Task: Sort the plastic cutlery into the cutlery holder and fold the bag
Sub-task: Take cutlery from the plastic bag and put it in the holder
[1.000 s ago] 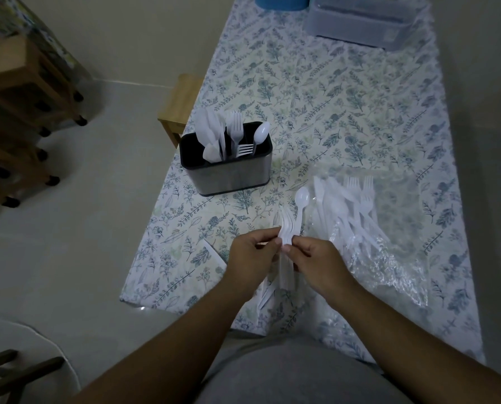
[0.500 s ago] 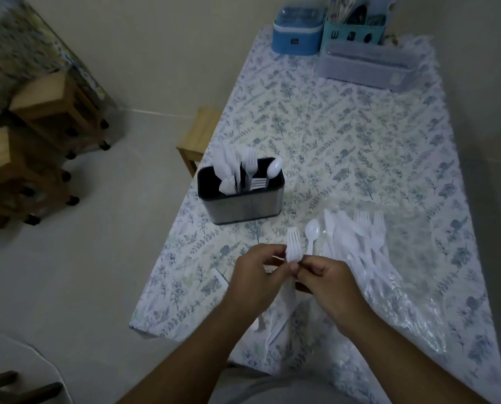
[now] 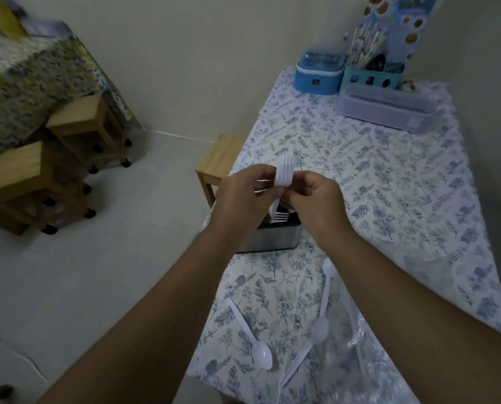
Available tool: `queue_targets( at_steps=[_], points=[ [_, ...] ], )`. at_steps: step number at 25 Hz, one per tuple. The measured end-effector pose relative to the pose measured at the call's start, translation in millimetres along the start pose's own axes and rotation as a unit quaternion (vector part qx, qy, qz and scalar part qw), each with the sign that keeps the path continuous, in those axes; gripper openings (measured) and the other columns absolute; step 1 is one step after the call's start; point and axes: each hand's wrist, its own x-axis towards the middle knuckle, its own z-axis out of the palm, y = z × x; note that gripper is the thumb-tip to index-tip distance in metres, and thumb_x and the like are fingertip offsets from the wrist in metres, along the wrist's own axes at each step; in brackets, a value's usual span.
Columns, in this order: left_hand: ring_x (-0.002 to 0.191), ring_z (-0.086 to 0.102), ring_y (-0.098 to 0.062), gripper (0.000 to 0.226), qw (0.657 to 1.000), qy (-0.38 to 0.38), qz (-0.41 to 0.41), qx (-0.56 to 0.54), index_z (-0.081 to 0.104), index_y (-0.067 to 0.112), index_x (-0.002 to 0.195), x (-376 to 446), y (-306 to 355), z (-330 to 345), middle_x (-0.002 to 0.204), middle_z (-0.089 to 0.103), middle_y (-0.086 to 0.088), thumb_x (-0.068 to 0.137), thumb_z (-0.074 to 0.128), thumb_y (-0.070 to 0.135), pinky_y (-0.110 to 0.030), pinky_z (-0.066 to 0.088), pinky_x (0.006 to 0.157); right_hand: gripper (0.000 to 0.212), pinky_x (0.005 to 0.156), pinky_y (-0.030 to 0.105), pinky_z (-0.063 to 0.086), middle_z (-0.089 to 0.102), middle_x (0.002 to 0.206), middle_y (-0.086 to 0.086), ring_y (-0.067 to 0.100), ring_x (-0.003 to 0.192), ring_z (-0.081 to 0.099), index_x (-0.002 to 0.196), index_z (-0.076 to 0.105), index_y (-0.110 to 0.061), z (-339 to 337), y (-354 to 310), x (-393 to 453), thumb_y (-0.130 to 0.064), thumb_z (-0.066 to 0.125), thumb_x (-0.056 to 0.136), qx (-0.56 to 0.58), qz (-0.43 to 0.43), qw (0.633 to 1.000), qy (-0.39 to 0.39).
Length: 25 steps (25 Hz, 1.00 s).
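Observation:
A stack of white plastic forks stands tines-up, pinched between my left hand and my right hand. Both hands hover right above the steel cutlery holder, which they mostly hide; a few fork tines show inside it. Loose white spoons lie on the floral tablecloth near the front edge. The clear plastic bag lies crumpled at the front right, under my right forearm, with more cutlery inside.
At the table's far end stand a blue lidded box, a teal organiser and a clear lidded container. A wooden stool is at the table's left edge. More stools stand on the floor to the left.
Both hands have carried the forks up and away from the table's front edge to above the holder. The camera has tilted upward, showing the far end of the table.

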Motion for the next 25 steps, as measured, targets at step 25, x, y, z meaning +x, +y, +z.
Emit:
queue_targets(
  at_steps=[25],
  points=[
    [0.108, 0.042, -0.016, 0.024, 0.824, -0.425, -0.056, 0.37, 0.074, 0.034, 0.102, -145.7, -142.5, 2.2, 0.11, 0.05, 0.004, 0.079, 0.079, 0.039, -0.031, 0.044, 0.093, 0.015, 0.064, 0.006, 0.046, 0.072, 0.094, -0.008, 0.003, 0.081, 0.065, 0.103, 0.075, -0.028, -38.5, 120.4, -139.5, -0.02, 0.068, 0.092, -0.263, 0.17, 0.941, -0.128]
  ],
)
